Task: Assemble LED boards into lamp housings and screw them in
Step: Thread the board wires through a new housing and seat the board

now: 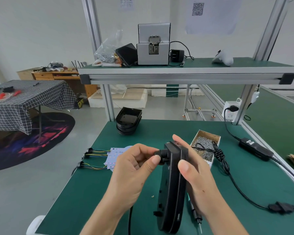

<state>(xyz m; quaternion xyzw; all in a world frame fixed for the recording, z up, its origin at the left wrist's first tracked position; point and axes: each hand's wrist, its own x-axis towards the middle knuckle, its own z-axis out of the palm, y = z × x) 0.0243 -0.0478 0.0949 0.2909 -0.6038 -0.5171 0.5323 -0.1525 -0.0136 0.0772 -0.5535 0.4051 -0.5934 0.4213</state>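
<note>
Screw box (205, 146) right of LED boards (116, 156).

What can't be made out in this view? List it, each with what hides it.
- Inside of the lamp housing: held edge-on in the head view, so any LED board inside is hidden.
- Right hand fingers: behind the housing.
- Electric screwdriver: mostly hidden by the right forearm.
- LED boards: partly covered by the left hand; markings too small.
- Wall QR sheet: cut off by the top edge.
</note>
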